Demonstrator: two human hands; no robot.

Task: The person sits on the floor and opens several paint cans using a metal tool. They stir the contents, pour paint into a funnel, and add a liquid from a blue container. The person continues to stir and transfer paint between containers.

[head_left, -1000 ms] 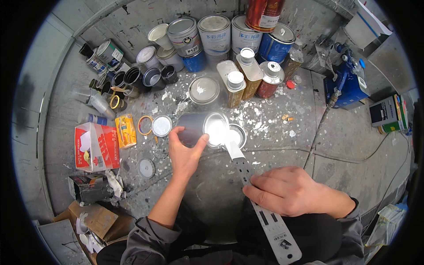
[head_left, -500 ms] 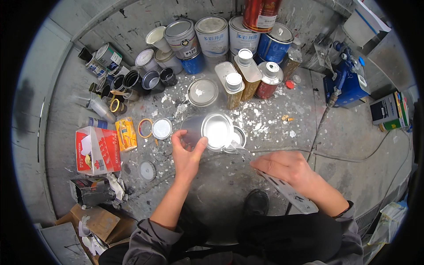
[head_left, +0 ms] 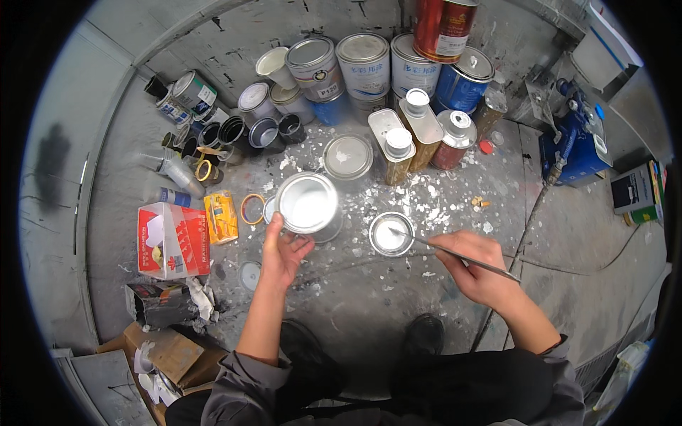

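Note:
My left hand (head_left: 280, 252) is closed on a paint can (head_left: 307, 202), its thumb at the rim. White paint shows inside, and the can is roughly upright. To its right on the floor stands a smaller open tin (head_left: 391, 234) with white paint in it. My right hand (head_left: 472, 263) grips a thin flat grey stirring strip (head_left: 479, 265). The strip's tip reaches into the small tin, at the white paint. Behind the held can lies a round grey lid or lidded tin (head_left: 348, 157).
Several paint cans (head_left: 363, 64) line the back wall, with oblong solvent tins (head_left: 391, 145) before them. Black cups (head_left: 231, 131) cluster at left, near a red box (head_left: 174, 245) and a yellow packet (head_left: 222, 216). A blue canister (head_left: 575, 145) stands right. White flakes litter the floor.
My left hand has moved the can left, away from the small tin, and turned it from tilted to nearly upright. My right hand has brought the strip's tip into the small tin.

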